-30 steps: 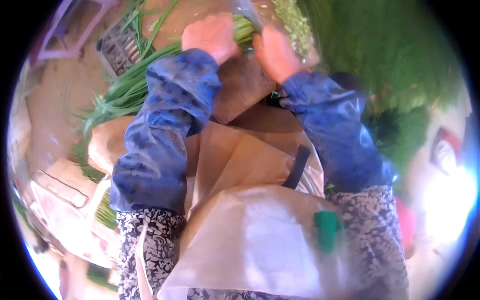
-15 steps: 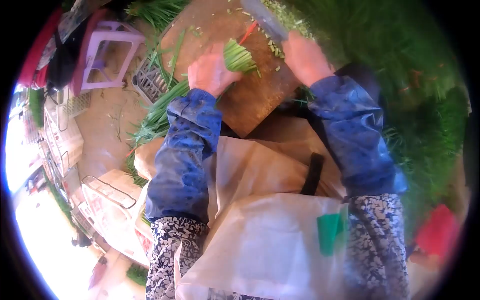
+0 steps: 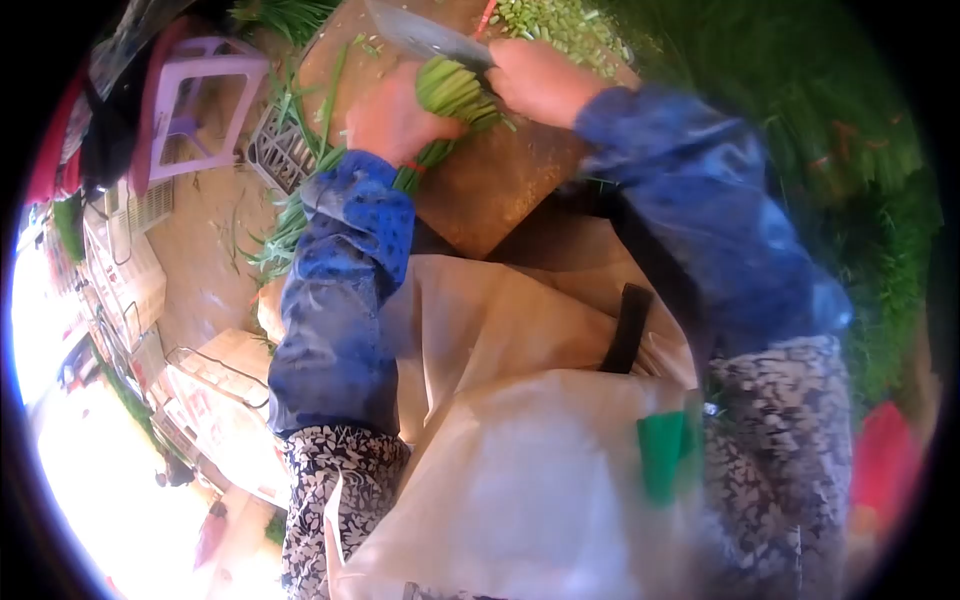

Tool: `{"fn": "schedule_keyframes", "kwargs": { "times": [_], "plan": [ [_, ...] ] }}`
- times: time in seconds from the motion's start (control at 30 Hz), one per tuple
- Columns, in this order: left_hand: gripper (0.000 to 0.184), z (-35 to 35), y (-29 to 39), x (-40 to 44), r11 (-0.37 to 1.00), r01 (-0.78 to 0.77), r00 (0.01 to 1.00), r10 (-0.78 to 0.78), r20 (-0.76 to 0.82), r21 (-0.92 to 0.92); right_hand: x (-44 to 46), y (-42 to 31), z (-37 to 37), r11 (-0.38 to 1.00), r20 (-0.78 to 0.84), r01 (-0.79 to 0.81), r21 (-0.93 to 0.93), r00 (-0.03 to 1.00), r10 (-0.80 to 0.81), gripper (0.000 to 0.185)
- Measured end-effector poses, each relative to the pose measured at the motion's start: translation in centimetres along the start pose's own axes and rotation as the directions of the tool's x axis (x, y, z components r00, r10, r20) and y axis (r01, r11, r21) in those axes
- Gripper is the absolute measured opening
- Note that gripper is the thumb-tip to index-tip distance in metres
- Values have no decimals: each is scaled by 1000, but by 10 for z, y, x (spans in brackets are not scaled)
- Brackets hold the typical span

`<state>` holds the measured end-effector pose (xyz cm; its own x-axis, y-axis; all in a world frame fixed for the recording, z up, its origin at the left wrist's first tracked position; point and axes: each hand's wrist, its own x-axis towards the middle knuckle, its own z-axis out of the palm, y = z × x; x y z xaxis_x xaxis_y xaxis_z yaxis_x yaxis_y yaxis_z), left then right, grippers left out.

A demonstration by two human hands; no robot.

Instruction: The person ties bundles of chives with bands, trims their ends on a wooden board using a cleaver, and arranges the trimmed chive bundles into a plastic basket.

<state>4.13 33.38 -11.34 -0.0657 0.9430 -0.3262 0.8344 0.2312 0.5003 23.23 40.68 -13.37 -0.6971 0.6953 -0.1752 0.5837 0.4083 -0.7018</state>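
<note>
My left hand [image 3: 388,112] is wrapped round a bundle of long green stalks [image 3: 455,92], whose cut ends face up and right. Leafy lengths of the bundle trail down past my wrist on the left. My right hand [image 3: 548,82] grips a knife [image 3: 430,36] with a broad grey blade, pointing up and left just beyond the bundle's cut ends. Its handle is hidden in my fingers. Both hands are over a brown wooden board [image 3: 485,205]. Short chopped green pieces [image 3: 560,25] are heaped at its far right, beside a thin red strip [image 3: 485,18].
A lilac plastic stool [image 3: 205,105] and a grey crate [image 3: 280,150] stand at the left. Green leafy stalks [image 3: 880,240] are massed on the right. A tan apron [image 3: 500,450] covers my lap. Something red [image 3: 885,460] shows at the lower right.
My right hand and the knife have swung left, from the chopped pieces toward the bundle. My left hand with the bundle has shifted slightly left and up.
</note>
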Motion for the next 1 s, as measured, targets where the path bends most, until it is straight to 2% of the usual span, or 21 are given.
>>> {"fn": "schedule_keyframes", "kwargs": {
  "times": [0.1, 0.13, 0.17, 0.2, 0.23, 0.3, 0.37, 0.4, 0.47, 0.5, 0.53, 0.6, 0.63, 0.7, 0.77, 0.8, 0.83, 0.9, 0.93, 0.97, 1.0],
  "plan": [
    [70, 2, -3, -4, 993, -84, 990, 93, -108, 81, 12, -17, 11, 987, -125, -75, -141, 990, 57, 24],
    [81, -1, -7, -6, 986, -101, 995, 97, -34, -135, 15, -10, 6, 991, -102, -36, -131, 995, 22, 23],
    [81, -1, -15, -8, 985, -124, 991, 117, -66, -121, 15, -4, 3, 989, -131, -18, -147, 991, -2, 23],
    [87, 4, -30, -12, 968, -236, 933, 250, -260, 85, 17, 6, 6, 973, -245, -90, -211, 969, 36, 23],
    [91, 4, -38, -16, 961, -256, 923, 275, -271, 105, 15, 8, 5, 952, -348, -172, -255, 934, 76, 23],
    [99, 5, -56, -26, 945, -293, 900, 325, -292, 148, 10, 14, -6, 945, -372, -244, -217, 916, 151, 22],
    [99, -19, -31, -37, 992, 46, 993, -33, -112, 118, -2, 10, -11, 935, -385, -245, -257, 913, 133, 18],
    [99, -24, -35, -43, 991, 41, 992, -25, -123, 128, -9, 16, 1, 944, -428, -170, -282, 903, 35, 17],
    [92, -37, -48, -52, 999, 0, 964, -13, -266, -47, -8, 32, 32, 933, -481, -166, -320, 877, -9, 22],
    [92, -45, -49, -57, 1000, 1, 957, -10, -290, -30, -5, 36, 45, 918, -519, -170, -358, 854, -44, 26],
    [88, -55, -48, -63, 978, -77, 942, 8, -337, -192, -4, 37, 55, 923, -529, -147, -355, 846, -68, 26],
    [82, -74, -42, -77, 902, -180, 913, 5, -408, -393, -3, 34, 67, 955, -439, -118, -273, 898, -14, 35],
    [82, -75, -49, -73, 910, -186, 899, 4, -439, -372, 8, 35, 71, 958, -449, -85, -273, 892, -49, 35],
    [82, -82, -46, -78, 860, -286, 858, 33, -513, -423, 5, 25, 61, 919, -312, -117, -376, 950, -7, 42],
    [82, -88, -38, -82, 832, -323, 845, 39, -534, -451, -4, 1, 44, 989, -466, 151, -7, 874, -137, 56],
    [82, -91, -33, -83, 827, -343, 839, 55, -542, -446, -9, -14, 33, 924, -524, 322, 206, 834, -174, 63],
    [82, -93, -28, -85, 820, -360, 835, 71, -546, -445, -14, -34, 23, 926, -523, 318, 204, 835, -172, 63],
    [83, -96, -22, -84, 809, -351, 858, 76, -508, -471, -18, -70, 14, 610, -555, 529, 590, 814, -171, 48],
    [83, -96, -18, -84, 814, -332, 876, 78, -475, -477, -16, -71, 14, 618, -556, 525, 586, 815, -165, 48],
    [84, -94, -15, -82, 818, -311, 894, 79, -442, -484, -11, -69, 13, 751, -639, 582, 312, 713, -287, 37],
    [86, -91, -20, -77, 897, -328, 867, 162, -472, -295, -8, -65, 12, 814, -667, 580, 14, 612, -425, 28]
  ]
}}
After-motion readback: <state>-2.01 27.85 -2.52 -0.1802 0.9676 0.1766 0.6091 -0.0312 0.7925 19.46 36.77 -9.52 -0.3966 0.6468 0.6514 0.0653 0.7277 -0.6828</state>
